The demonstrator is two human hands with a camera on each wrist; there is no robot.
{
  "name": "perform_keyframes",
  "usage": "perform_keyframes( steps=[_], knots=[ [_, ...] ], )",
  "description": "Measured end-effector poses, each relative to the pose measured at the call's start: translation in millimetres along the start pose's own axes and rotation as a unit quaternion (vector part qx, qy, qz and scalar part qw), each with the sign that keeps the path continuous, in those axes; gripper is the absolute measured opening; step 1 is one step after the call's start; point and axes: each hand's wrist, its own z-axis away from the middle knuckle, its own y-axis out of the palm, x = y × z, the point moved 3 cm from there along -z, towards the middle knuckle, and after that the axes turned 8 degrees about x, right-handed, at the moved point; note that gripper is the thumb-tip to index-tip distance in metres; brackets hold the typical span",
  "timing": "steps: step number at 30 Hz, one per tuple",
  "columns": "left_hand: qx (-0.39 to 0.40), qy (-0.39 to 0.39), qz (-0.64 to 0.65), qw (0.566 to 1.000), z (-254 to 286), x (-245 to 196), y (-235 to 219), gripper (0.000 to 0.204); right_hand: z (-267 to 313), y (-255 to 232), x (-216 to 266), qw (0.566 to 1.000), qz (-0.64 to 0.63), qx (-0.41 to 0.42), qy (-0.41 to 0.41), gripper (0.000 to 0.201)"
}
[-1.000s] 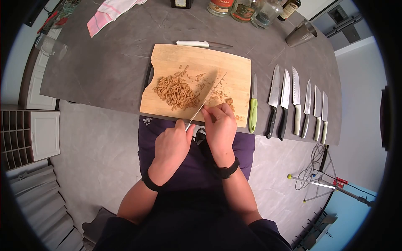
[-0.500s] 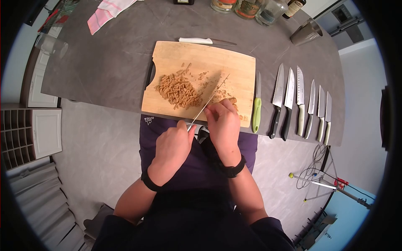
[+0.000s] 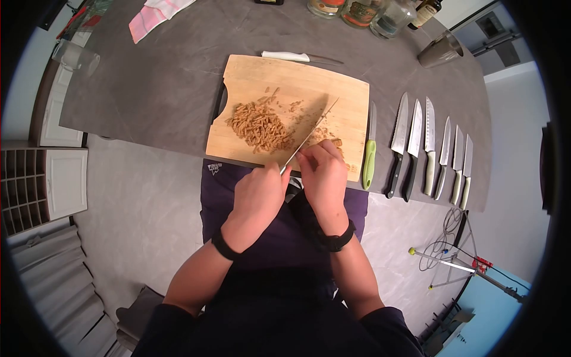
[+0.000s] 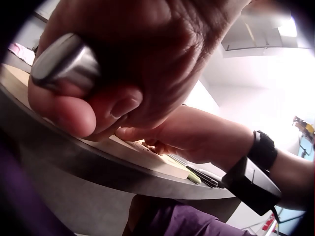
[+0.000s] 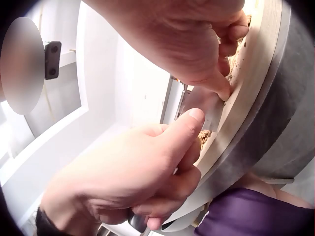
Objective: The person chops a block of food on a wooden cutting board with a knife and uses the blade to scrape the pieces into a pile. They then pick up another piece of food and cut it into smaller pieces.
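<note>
On the board (image 3: 262, 74), near edge: left hand (image 3: 259, 196) wrapped round the handle of a knife (image 3: 310, 134), thumb along the blade's flat, steel butt showing past the curled fingers in the left wrist view. Blade runs up and right across the board, edge down beside the brown shreds (image 3: 259, 125). Right hand (image 3: 324, 172) sits just right of the blade, fingertips bent down onto a small uncut bit (image 3: 331, 141), pinning it; the piece is mostly hidden under the fingers. Main heap lies left of the blade, a few crumbs scattered beyond.

Step, by my reading: mid-chop, near the last of the piece. Next stroke needs the right fingertips tucked back from the edge.

Six spare knives (image 3: 429, 146) lie in a row, right.
</note>
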Motion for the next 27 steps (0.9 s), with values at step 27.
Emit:
perform_keyframes(
  steps=[27],
  knots=[
    [-0.026, 0.004, 0.004, 1.0, 15.5, 11.1, 4.5, 0.041, 11.1, 1.1, -8.8, 1.0, 0.012, -0.028, 0.002, 0.012]
  ],
)
